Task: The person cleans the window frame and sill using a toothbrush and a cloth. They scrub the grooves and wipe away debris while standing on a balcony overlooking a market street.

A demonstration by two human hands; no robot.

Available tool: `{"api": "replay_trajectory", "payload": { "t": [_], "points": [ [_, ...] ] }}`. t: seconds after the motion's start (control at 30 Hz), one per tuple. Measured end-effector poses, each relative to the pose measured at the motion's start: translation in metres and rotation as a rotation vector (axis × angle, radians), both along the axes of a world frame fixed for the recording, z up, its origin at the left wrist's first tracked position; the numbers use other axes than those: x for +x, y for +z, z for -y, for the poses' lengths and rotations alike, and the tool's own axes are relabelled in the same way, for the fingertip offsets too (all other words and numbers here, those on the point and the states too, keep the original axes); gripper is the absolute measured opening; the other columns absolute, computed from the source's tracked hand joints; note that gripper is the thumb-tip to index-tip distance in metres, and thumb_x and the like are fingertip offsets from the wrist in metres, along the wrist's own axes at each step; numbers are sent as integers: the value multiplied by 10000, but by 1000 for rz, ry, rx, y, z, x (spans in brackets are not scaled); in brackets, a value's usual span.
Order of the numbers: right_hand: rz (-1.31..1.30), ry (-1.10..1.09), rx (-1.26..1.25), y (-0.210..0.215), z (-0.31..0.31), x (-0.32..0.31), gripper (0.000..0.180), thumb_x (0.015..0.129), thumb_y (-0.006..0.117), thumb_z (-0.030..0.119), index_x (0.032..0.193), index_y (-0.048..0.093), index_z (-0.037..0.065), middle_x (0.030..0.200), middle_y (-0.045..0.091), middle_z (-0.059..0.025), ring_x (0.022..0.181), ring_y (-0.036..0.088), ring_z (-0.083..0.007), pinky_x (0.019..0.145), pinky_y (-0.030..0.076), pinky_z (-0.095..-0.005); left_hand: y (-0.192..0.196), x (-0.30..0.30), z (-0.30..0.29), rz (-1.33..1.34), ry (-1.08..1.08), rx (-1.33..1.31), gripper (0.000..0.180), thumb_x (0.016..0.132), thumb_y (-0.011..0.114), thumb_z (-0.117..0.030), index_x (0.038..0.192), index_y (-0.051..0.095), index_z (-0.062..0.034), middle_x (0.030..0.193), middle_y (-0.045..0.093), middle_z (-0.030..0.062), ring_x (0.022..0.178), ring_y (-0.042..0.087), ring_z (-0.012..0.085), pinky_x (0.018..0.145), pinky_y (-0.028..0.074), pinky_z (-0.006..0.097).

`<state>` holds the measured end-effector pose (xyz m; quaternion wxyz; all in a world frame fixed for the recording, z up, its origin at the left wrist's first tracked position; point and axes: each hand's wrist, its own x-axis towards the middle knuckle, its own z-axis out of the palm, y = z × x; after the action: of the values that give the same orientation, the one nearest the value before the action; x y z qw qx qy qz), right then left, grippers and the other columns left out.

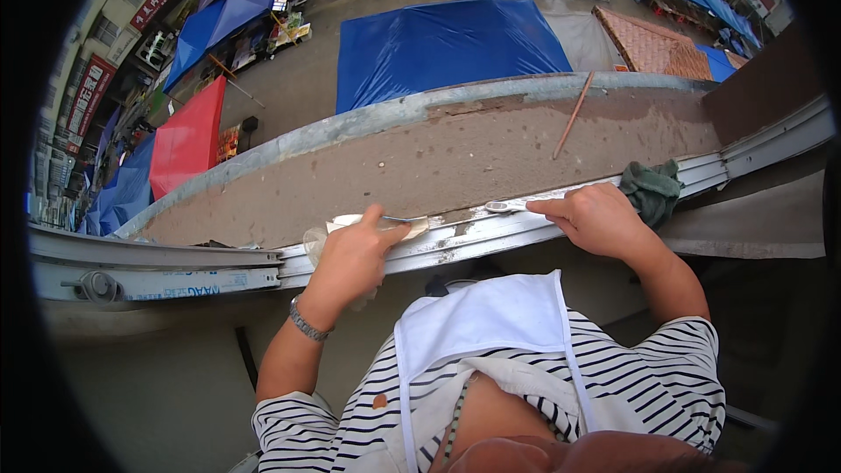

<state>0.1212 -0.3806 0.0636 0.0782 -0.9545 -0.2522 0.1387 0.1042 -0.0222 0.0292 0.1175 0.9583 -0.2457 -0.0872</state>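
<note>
My right hand [596,217] is closed round a slim white-handled tool with a small oval head [501,207], its index finger stretched along the handle. The head rests at the white window track [455,246]; whether it is a brush or a spoon is unclear. My left hand [352,256] is closed over a pale, flat cream-coloured piece [415,229] at the track, with clear plastic [313,243] beside the fingers. Dark dirt marks the track between both hands. A dark green cloth [652,191] lies bunched on the track, just right of my right hand.
Outside the track runs a brown concrete ledge [420,166] with a grey raised rim and a reddish stick [574,116] leaning on it. Beyond lies a street with a blue tarpaulin [447,48] and a red canopy [186,136]. White window frame [158,285] continues at left.
</note>
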Motion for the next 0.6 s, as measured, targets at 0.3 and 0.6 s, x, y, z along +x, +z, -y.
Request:
{"api": "replay_trajectory", "payload": {
  "t": [0.3,0.6],
  "points": [
    [7,47,-4,-1,-3,5,332,931,642,195,1245,730,254,717,696,-119,654,673,-317,597,516,-442,-1,3,4,3,-39,6,540,795,634,-3,1253,727,-276,1029,575,154,750,666,355,688,550,438],
    [22,145,49,-15,-16,16,346,932,640,218,1261,718,292,710,696,-111,647,676,-314,587,523,-438,2,11,3,14,-133,24,562,733,681,25,1246,724,-200,952,565,150,770,670,323,661,538,419]
  ]
}}
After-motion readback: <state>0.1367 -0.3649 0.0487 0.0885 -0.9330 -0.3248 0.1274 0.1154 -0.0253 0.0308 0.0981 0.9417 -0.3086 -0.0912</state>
